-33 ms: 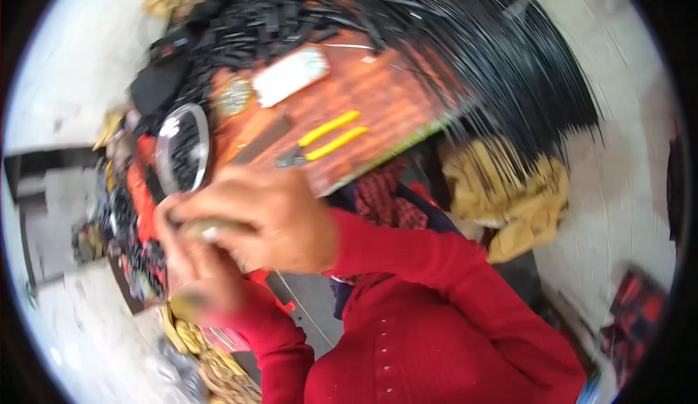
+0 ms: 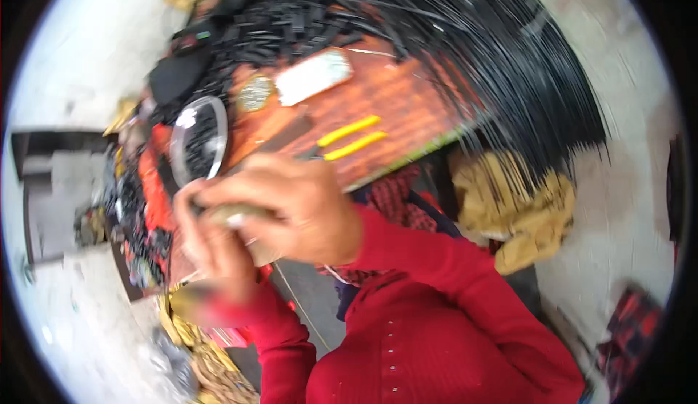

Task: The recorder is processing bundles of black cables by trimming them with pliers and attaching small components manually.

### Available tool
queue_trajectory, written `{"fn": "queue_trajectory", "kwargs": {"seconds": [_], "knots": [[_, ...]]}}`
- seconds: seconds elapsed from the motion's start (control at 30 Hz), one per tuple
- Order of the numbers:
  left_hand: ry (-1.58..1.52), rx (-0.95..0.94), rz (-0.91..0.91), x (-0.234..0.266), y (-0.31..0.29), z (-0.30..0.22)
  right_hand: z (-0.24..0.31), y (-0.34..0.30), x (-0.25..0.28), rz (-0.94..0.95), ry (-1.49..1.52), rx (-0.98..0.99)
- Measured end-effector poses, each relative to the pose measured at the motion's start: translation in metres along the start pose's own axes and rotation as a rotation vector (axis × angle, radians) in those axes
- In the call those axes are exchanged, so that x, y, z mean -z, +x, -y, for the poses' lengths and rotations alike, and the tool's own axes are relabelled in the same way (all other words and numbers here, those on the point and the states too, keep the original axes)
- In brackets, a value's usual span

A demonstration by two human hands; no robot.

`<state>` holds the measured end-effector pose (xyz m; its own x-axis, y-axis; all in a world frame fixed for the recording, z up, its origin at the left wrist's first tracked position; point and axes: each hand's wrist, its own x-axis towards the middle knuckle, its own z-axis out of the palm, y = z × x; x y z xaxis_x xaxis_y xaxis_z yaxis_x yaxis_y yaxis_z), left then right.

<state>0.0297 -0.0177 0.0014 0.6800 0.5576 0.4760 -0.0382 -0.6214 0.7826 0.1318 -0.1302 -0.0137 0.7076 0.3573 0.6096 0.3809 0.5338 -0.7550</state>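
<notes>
My right hand [image 2: 309, 204] is closed around a short, olive-brown, rod-like thing [image 2: 246, 211] with a bright glint on it. Blur and fingers hide what kind of thing it is. Below and left of it, my left hand [image 2: 227, 259] is raised with its fingers bent up against the right hand. Something small and dark shows at the fingertips, too smeared to name. Just beyond both hands stands a clear round tub [image 2: 221, 142] with small black pieces in it. Yellow-handled pliers [image 2: 354, 147] lie on the reddish table [image 2: 414, 106], partly behind my right hand.
A white rectangular block [image 2: 314, 77], a round container [image 2: 256, 93] of small pieces and a dark flat bar [image 2: 289, 134] lie on the table. Black short pieces [image 2: 291, 30] heap at the far side. Long black strips [image 2: 523, 62] overhang the right edge above tan cloth [image 2: 516, 208].
The whole view has shifted a little, so the table and hands sit farther right in the picture. Both hands stay together, and the right hand keeps its grip.
</notes>
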Motion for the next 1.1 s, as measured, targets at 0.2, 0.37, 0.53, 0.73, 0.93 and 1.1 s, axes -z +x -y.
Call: {"fn": "queue_trajectory", "kwargs": {"seconds": [0.2, 0.37, 0.53, 0.73, 0.93, 1.1], "knots": [[-0.09, 0.047, 0.123, 0.004, 0.001, -0.042, 0.026, 0.011, 0.006, 0.198, -0.024, -0.071], [-0.2, 0.009, 0.127, 0.01, -0.003, -0.038, 0.037, 0.007, -0.006, 0.203, -0.111, -0.044], [-0.26, 0.022, 0.113, 0.015, -0.003, -0.032, 0.033, 0.001, -0.017, 0.189, -0.028, -0.163], [-0.376, 0.023, 0.125, 0.026, -0.003, -0.017, 0.039, 0.006, -0.024, 0.292, -0.003, -0.23], [-0.754, 0.048, 0.164, 0.031, 0.004, 0.007, -0.007, 0.008, 0.022, 0.418, -0.324, -0.283], [-0.832, 0.06, 0.155, 0.041, 0.005, 0.015, -0.068, -0.011, 0.08, 0.729, -1.129, -0.081]]}}
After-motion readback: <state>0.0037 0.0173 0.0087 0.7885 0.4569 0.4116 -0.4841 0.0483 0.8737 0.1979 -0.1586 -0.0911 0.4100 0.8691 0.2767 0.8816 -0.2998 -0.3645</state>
